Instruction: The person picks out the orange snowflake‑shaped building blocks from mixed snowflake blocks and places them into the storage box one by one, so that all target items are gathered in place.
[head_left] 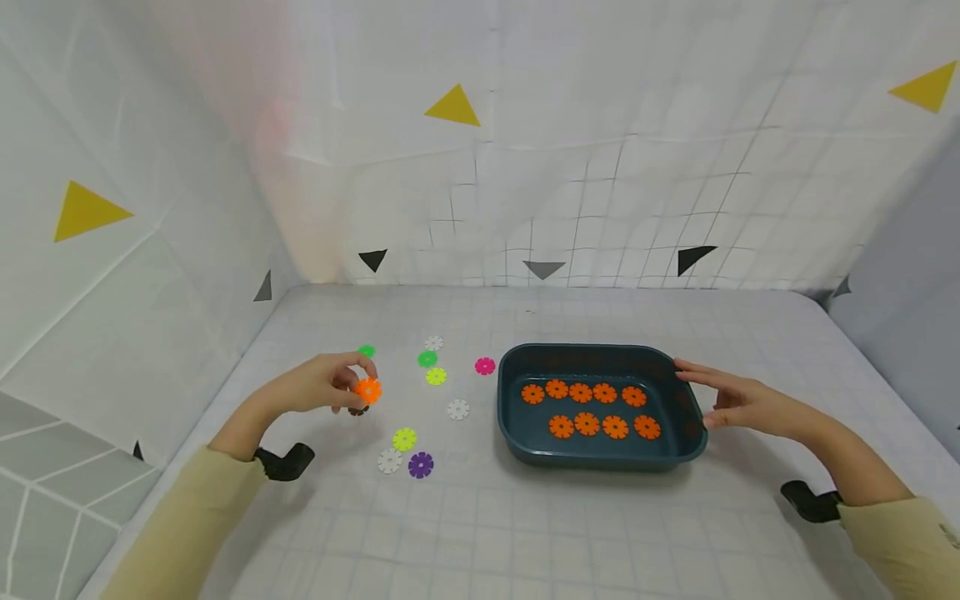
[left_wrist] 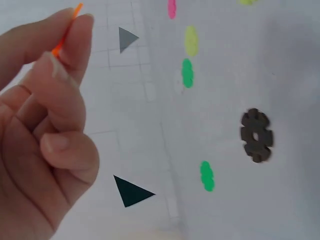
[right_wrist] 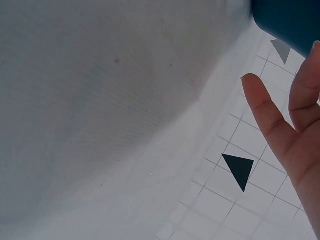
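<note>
My left hand (head_left: 330,385) pinches an orange notched plastic disc (head_left: 368,391) between thumb and fingertips, raised over the left part of the table. In the left wrist view this disc (left_wrist: 67,31) appears edge-on. Below the hand lies a dark brown disc (left_wrist: 257,135), mostly covered in the head view. My right hand (head_left: 757,408) touches the right end of a dark teal plastic basin (head_left: 600,460) with extended fingers. Inside the basin, several orange discs (head_left: 587,424) lie flat in two rows. The right wrist view shows only a corner of the basin (right_wrist: 290,20).
Loose discs are scattered left of the basin: a pink one (head_left: 485,366), a purple one (head_left: 421,465), and several green (head_left: 427,359), yellow (head_left: 405,440) and white (head_left: 458,409) ones. A white sheet covers the table (head_left: 480,533); pale walls (head_left: 570,167) stand behind and at the sides.
</note>
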